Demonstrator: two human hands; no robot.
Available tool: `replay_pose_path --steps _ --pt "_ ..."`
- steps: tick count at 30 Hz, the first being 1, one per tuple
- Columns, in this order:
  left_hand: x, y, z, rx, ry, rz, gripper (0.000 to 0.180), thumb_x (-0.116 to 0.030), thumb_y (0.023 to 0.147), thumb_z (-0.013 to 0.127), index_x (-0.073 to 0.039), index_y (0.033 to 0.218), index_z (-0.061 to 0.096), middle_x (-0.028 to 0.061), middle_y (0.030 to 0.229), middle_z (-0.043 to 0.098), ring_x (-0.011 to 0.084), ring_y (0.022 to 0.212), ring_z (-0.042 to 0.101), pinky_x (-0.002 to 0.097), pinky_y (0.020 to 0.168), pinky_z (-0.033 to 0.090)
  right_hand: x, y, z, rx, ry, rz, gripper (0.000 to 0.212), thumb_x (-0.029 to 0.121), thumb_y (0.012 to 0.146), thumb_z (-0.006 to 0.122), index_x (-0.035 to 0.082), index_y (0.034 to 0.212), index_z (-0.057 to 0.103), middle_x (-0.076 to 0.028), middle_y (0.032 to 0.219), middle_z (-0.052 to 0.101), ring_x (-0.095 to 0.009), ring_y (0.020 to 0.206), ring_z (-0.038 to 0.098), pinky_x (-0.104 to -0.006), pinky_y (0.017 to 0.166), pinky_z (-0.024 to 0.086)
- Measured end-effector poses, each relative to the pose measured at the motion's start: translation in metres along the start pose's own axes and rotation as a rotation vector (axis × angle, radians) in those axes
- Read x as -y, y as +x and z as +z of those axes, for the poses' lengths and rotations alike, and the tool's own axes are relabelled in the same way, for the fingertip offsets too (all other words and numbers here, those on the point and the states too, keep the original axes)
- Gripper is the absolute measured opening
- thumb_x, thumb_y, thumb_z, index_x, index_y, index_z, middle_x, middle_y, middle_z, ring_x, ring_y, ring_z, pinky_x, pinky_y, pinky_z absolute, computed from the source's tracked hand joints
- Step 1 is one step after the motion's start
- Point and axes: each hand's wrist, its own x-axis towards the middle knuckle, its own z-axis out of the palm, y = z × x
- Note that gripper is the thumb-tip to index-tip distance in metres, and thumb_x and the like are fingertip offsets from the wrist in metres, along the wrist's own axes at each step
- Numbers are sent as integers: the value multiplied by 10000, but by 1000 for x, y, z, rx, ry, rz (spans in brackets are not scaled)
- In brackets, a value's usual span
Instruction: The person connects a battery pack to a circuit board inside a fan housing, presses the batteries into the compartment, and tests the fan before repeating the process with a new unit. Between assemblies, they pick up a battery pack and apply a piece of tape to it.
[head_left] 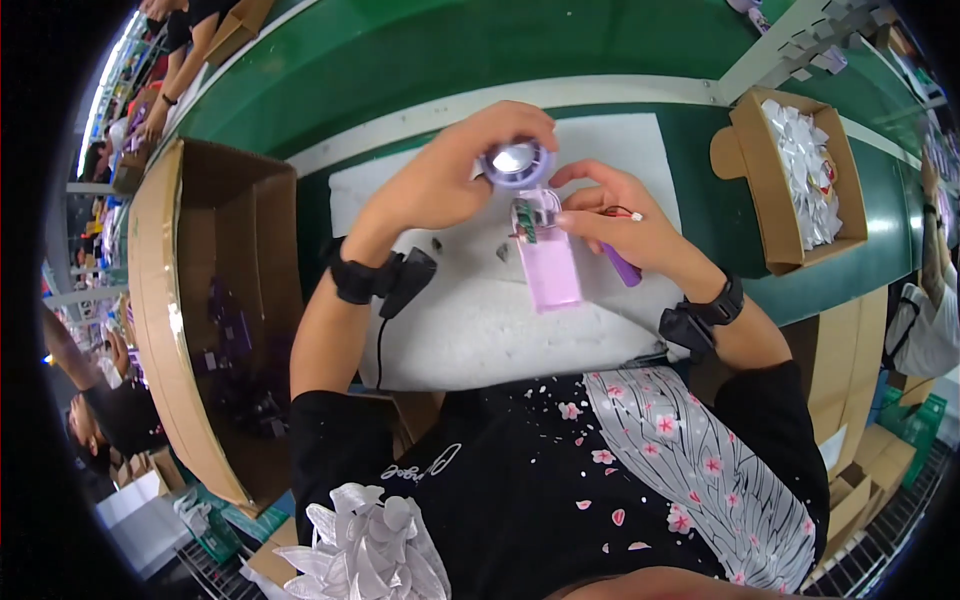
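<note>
Over a white work mat [450, 340], my left hand [455, 165] closes its fingers round the purple round head of a small handheld fan [517, 180], which has a shiny silver centre. Below the head lies its open, see-through pink handle [552, 278]. A green circuit board [526, 222] shows in the upper part of that handle. My right hand [625, 222] grips a purple curved part [622, 267] against the palm, while its thumb and forefinger reach the handle's upper right side. Thin wires with a small white connector [637, 216] stick out by these fingers.
Small dark bits [503, 252] lie on the mat. At left stands a deep cardboard box [230, 170] with purple and dark parts inside. An open carton [850, 225] of silvery white packets stands at right on the green table [800, 290]. Other people work beyond both sides.
</note>
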Motion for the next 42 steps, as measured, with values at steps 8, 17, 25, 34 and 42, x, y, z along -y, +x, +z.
replay_pose_path --steps 8,17,25,34,42 --pt "-1 -38 72 -436 80 -325 452 86 723 588 -16 1160 532 119 1182 560 199 1064 563 300 896 475 -11 -14 7 -148 -450 -76 308 12 815 673 11 1082 519 -60 768 623 -71 569 506 -222 538 392" --pt "-1 -42 90 -453 94 -327 257 -9 712 712 4 945 605 97 920 610 213 746 629 295 681 513 -7 -15 20 -220 -864 -516 423 -29 738 706 64 1142 622 -85 951 567 -162 583 550 -258 537 449" --pt "6 -42 88 -532 70 -182 206 10 722 711 1 911 630 96 910 635 199 714 654 277 639 531 -8 -10 23 -261 -910 -511 343 -31 734 719 70 1060 685 -81 970 538 -161 609 563 -262 533 451" --pt "-6 -40 93 -575 -61 -353 153 23 730 704 3 866 635 89 914 655 167 768 648 257 683 526 3 -15 20 -215 -951 -547 261 -7 732 749 34 982 684 -84 936 581 -145 606 552 -248 523 430" --pt "-1 -40 98 -600 -4 -277 104 -13 731 733 12 785 648 92 893 647 186 709 647 271 642 524 5 -14 25 -313 -894 -504 197 13 746 758 8 924 672 -86 800 640 -146 592 550 -248 540 441"
